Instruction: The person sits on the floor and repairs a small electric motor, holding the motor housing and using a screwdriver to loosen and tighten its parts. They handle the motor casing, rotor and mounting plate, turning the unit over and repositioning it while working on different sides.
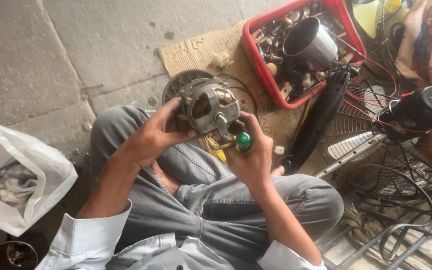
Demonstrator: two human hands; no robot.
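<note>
I sit cross-legged in grey jeans on a stone floor. My left hand (156, 134) grips a grey metal fan motor (208, 104) with its shaft pointing up and copper windings showing inside. My right hand (252, 152) is closed around a screwdriver with a green handle (243, 141), its tip against the motor's lower side. Yellow wires (217, 150) hang from the motor between my two hands.
A red plastic crate (259, 54) of small parts and a metal cup (310, 44) stands ahead on cardboard. A black fan stand, wire fan guard (376, 150) and black motor housing (421, 107) lie at the right. At my left sits a white plastic bag (18, 175).
</note>
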